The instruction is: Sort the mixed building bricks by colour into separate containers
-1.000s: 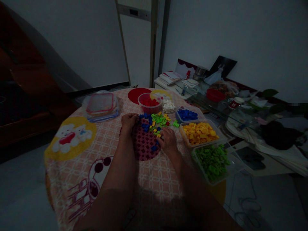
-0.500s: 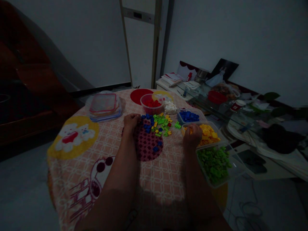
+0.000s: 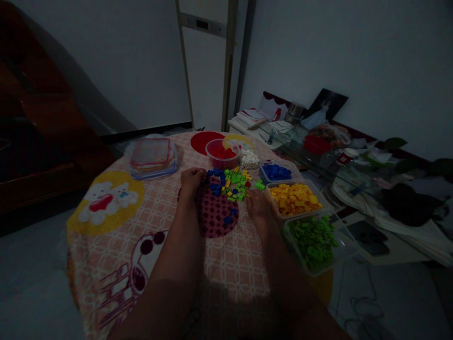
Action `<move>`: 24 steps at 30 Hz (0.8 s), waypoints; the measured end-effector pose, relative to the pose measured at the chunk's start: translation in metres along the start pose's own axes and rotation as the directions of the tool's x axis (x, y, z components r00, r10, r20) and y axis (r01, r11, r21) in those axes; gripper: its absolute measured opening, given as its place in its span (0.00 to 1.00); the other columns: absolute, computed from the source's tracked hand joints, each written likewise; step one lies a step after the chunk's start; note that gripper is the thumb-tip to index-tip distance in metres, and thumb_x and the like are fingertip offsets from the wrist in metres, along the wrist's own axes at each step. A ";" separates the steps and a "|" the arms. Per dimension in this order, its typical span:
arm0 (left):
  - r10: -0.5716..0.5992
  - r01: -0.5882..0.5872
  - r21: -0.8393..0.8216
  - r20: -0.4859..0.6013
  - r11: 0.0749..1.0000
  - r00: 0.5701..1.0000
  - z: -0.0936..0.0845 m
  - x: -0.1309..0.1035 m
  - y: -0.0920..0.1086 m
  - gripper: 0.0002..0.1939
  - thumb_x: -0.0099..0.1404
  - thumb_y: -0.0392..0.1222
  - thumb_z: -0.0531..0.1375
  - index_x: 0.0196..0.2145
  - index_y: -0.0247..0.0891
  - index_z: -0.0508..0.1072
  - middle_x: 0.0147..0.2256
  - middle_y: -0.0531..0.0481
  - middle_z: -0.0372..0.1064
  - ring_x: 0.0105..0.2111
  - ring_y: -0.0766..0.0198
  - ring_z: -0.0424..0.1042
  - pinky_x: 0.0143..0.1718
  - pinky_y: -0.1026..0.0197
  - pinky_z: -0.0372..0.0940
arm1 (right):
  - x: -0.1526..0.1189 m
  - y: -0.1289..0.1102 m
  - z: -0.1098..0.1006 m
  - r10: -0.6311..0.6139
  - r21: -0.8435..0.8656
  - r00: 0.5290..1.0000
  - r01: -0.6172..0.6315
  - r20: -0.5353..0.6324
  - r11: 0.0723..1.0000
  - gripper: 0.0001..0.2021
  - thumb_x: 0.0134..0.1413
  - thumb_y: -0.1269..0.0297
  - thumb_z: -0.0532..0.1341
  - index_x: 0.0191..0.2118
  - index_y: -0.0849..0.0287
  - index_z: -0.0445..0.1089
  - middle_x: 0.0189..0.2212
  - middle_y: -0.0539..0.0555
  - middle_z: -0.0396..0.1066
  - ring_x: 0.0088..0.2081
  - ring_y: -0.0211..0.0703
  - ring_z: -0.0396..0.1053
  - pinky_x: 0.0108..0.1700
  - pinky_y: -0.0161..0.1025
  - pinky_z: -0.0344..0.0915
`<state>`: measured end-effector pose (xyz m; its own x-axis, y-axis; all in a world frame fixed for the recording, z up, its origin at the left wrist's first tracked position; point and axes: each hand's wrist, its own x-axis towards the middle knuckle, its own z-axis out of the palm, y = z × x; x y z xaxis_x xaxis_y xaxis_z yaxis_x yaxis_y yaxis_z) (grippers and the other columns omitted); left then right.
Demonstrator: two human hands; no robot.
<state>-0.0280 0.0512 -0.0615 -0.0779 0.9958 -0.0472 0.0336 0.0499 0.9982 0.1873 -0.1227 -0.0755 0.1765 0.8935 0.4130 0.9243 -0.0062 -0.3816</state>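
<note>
A mixed pile of small toy bricks (image 3: 236, 182), mostly green, blue and yellow, lies on the patterned tablecloth. At its left edge, beside the blue bricks (image 3: 216, 188), rests my left hand (image 3: 192, 179). Its fingers are curled together, and what they hold, if anything, is hidden. My right hand (image 3: 257, 205) is at the pile's right edge, fingertips by a yellow brick. The dim light and blur hide whether they grip it. Just right of this hand are a box of yellow bricks (image 3: 295, 198) and a box of green bricks (image 3: 313, 241).
Behind the pile stand a round tub of red bricks (image 3: 223, 153), a heap of white bricks (image 3: 249, 159) and a box of blue bricks (image 3: 276, 172). Stacked lids (image 3: 152, 156) lie at the far left. A cluttered glass table (image 3: 297, 141) adjoins on the right.
My right hand has moved left, from over the yellow bricks' box to the right edge of the mixed pile. My left hand has stayed in place.
</note>
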 end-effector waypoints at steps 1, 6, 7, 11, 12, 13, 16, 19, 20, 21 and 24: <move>0.001 -0.001 0.004 0.001 1.000 1.000 0.000 0.000 0.000 0.11 0.53 0.38 0.61 0.33 0.32 0.80 0.23 0.51 0.73 0.24 0.66 0.71 0.29 0.65 0.66 | -0.001 0.000 -0.001 -0.009 0.024 1.000 0.009 -0.024 1.000 0.16 0.59 0.73 0.55 0.47 0.58 0.77 0.44 0.60 0.76 0.48 0.51 0.70 0.56 0.46 0.66; 0.007 -0.007 0.004 0.007 1.000 1.000 0.000 -0.001 0.001 0.11 0.53 0.39 0.61 0.33 0.33 0.81 0.23 0.51 0.74 0.24 0.65 0.72 0.30 0.65 0.66 | -0.001 -0.005 -0.020 0.033 0.093 0.962 -0.008 -0.270 0.996 0.18 0.62 0.72 0.51 0.47 0.60 0.77 0.43 0.61 0.76 0.47 0.49 0.72 0.53 0.44 0.67; 0.006 -0.006 0.002 0.009 1.000 1.000 0.000 -0.001 0.001 0.11 0.53 0.38 0.61 0.33 0.33 0.81 0.23 0.51 0.74 0.24 0.65 0.72 0.30 0.65 0.66 | 0.000 -0.005 -0.026 0.067 0.089 0.942 -0.039 -0.329 0.995 0.19 0.62 0.73 0.50 0.47 0.60 0.77 0.43 0.61 0.76 0.47 0.50 0.72 0.53 0.45 0.67; 0.005 -0.005 -0.004 0.001 1.000 1.000 0.001 -0.001 0.001 0.11 0.54 0.38 0.60 0.34 0.32 0.81 0.23 0.51 0.74 0.24 0.66 0.71 0.29 0.65 0.66 | 0.002 0.004 -0.050 0.193 0.061 0.864 -0.186 -0.466 0.981 0.20 0.59 0.74 0.49 0.45 0.61 0.77 0.42 0.63 0.76 0.47 0.52 0.72 0.55 0.47 0.66; 0.007 -0.007 0.001 0.001 1.000 1.000 0.001 0.000 0.001 0.11 0.55 0.38 0.60 0.34 0.32 0.81 0.23 0.51 0.73 0.24 0.65 0.72 0.29 0.65 0.66 | 0.002 0.009 -0.055 0.226 0.048 0.845 -0.232 -0.484 0.971 0.20 0.58 0.74 0.48 0.45 0.61 0.77 0.43 0.64 0.75 0.48 0.53 0.71 0.55 0.49 0.66; 0.006 -0.006 0.008 0.001 1.000 1.000 0.001 0.000 0.000 0.11 0.55 0.38 0.60 0.33 0.32 0.81 0.23 0.51 0.73 0.24 0.65 0.72 0.29 0.65 0.66 | 0.001 0.013 -0.058 0.254 0.029 0.831 -0.277 -0.495 0.961 0.21 0.57 0.74 0.49 0.46 0.62 0.77 0.44 0.66 0.75 0.49 0.54 0.70 0.56 0.51 0.65; 0.006 -0.006 0.027 0.004 1.000 1.000 0.001 0.002 -0.002 0.11 0.54 0.38 0.61 0.33 0.33 0.81 0.23 0.51 0.74 0.25 0.65 0.72 0.30 0.65 0.66 | -0.001 0.022 -0.060 0.284 -0.040 0.826 -0.346 -0.486 0.937 0.22 0.56 0.74 0.50 0.50 0.63 0.75 0.50 0.68 0.73 0.53 0.57 0.68 0.60 0.56 0.61; 0.012 -0.012 0.037 0.000 0.999 1.000 0.000 0.004 -0.004 0.11 0.53 0.38 0.61 0.33 0.33 0.81 0.24 0.50 0.75 0.24 0.65 0.72 0.30 0.65 0.66 | 0.000 0.020 -0.052 0.218 -0.062 0.858 -0.277 -0.466 0.959 0.21 0.57 0.71 0.52 0.52 0.63 0.74 0.53 0.67 0.72 0.56 0.58 0.66 0.62 0.59 0.58; 0.017 -0.017 0.041 -0.002 0.999 1.000 0.000 0.005 -0.005 0.11 0.53 0.38 0.61 0.33 0.33 0.81 0.24 0.50 0.75 0.24 0.65 0.72 0.30 0.65 0.66 | 0.001 0.017 -0.047 0.185 -0.053 0.868 -0.235 -0.460 0.971 0.20 0.57 0.70 0.52 0.52 0.63 0.74 0.53 0.67 0.72 0.57 0.57 0.65 0.63 0.59 0.58; 0.022 -0.021 0.045 -0.004 0.999 1.000 0.000 0.005 -0.005 0.11 0.53 0.38 0.61 0.33 0.33 0.81 0.24 0.50 0.75 0.24 0.65 0.71 0.30 0.65 0.66 | 0.004 0.013 -0.043 0.152 -0.039 0.879 -0.190 -0.452 0.981 0.20 0.58 0.70 0.52 0.52 0.62 0.74 0.54 0.67 0.72 0.57 0.57 0.66 0.63 0.58 0.59; 0.024 -0.024 0.051 -0.001 0.998 1.000 0.000 0.005 -0.005 0.12 0.53 0.39 0.61 0.33 0.34 0.81 0.24 0.50 0.75 0.25 0.64 0.72 0.30 0.65 0.66 | 0.015 0.002 -0.027 0.079 0.006 0.916 -0.083 -0.393 0.997 0.20 0.61 0.70 0.50 0.53 0.63 0.74 0.54 0.67 0.71 0.57 0.55 0.66 0.62 0.55 0.61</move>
<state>-0.0285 0.0557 -0.0667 -0.0779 0.9967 -0.0230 0.0857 0.0296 0.9959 0.2015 -0.1214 -0.0477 0.3674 0.6414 0.6735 0.9045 -0.0779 -0.4193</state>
